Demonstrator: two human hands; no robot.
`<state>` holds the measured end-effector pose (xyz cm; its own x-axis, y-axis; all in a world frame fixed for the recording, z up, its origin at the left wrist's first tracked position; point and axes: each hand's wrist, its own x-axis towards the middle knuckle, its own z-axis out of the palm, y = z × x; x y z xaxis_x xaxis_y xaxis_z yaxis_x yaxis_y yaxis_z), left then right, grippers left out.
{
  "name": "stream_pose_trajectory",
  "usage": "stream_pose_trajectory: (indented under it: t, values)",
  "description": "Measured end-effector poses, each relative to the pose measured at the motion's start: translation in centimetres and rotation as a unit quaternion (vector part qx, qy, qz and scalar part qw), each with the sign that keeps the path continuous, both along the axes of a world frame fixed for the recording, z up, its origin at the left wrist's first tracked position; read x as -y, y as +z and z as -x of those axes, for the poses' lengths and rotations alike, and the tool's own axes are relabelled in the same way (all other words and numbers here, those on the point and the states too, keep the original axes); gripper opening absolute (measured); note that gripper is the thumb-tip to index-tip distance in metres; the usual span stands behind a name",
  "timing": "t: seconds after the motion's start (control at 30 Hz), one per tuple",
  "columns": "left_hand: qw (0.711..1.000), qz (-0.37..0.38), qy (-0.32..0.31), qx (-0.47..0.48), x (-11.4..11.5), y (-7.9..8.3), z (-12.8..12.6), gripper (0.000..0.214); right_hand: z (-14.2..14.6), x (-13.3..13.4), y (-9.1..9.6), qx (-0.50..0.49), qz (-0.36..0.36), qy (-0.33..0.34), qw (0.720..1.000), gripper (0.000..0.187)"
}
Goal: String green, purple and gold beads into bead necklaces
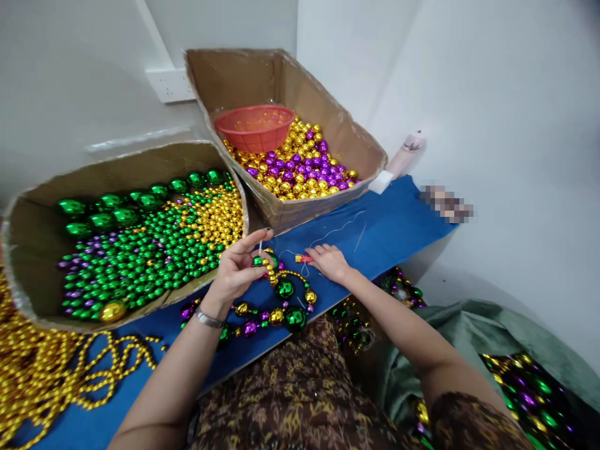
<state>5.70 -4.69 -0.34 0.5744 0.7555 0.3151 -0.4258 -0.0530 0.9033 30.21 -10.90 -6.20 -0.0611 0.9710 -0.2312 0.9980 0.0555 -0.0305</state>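
My left hand [238, 265] is raised over the blue table, thumb and fingers closed around one end of a bead necklace [276, 316]. A short white piece shows upright between the thumb and forefinger. Gold, green and purple beads of several sizes make up the necklace, which curves over the table near its front edge. My right hand [329, 262] is low on the tabletop, fingers closed over a small red tool with a yellow end [302, 259]; its exact kind is unclear. Thin pale thread [335, 232] trails beside that hand.
A cardboard box [154, 155] of green, gold and purple beads stands left. Behind it, another box [323, 201] holds gold and purple beads and a red basket [255, 134]. Gold bead strands [51, 362] pile up at left. A pink bottle [407, 153] stands by the wall.
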Motion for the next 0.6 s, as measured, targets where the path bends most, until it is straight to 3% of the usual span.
stream_pose_trajectory:
  t: [0.13, 0.27, 0.33, 0.4, 0.47, 0.53, 0.6]
  values:
    - [1.000, 0.002, -0.013, -0.002, 0.3, -0.1, 0.0, 0.060, -1.8, 1.7, 2.4, 0.044, 0.053, -0.026, 0.997, 0.047]
    - [0.999, -0.008, -0.025, -0.018, 0.5, -0.1, 0.2, 0.060, -4.4, 3.2, 6.5, 0.102, 0.084, -0.076, 0.988, 0.029]
    - [0.999, -0.013, -0.039, -0.022, 0.6, 0.0, 0.3, 0.060, -5.3, 3.9, 8.6, 0.096, 0.050, -0.084, 0.991, 0.024]
    - [0.998, -0.015, -0.054, -0.022, 0.6, 0.1, 0.3, 0.060, -5.4, 4.4, 10.2, -0.001, -0.043, -0.054, 0.998, 0.026]
    - [0.998, -0.013, -0.061, -0.021, 0.6, 0.1, 0.2, 0.060, -4.6, 4.7, 10.8, -0.164, -0.124, -0.010, 0.979, 0.028]
    - [0.998, -0.012, -0.060, -0.019, 0.7, 0.2, 0.0, 0.061, -3.1, 4.7, 10.7, -0.328, -0.121, 0.016, 0.937, 0.031]
    - [0.998, -0.011, -0.058, -0.013, 0.7, 0.2, -0.1, 0.061, -1.4, 4.4, 10.1, -0.451, -0.060, 0.024, 0.890, 0.033]
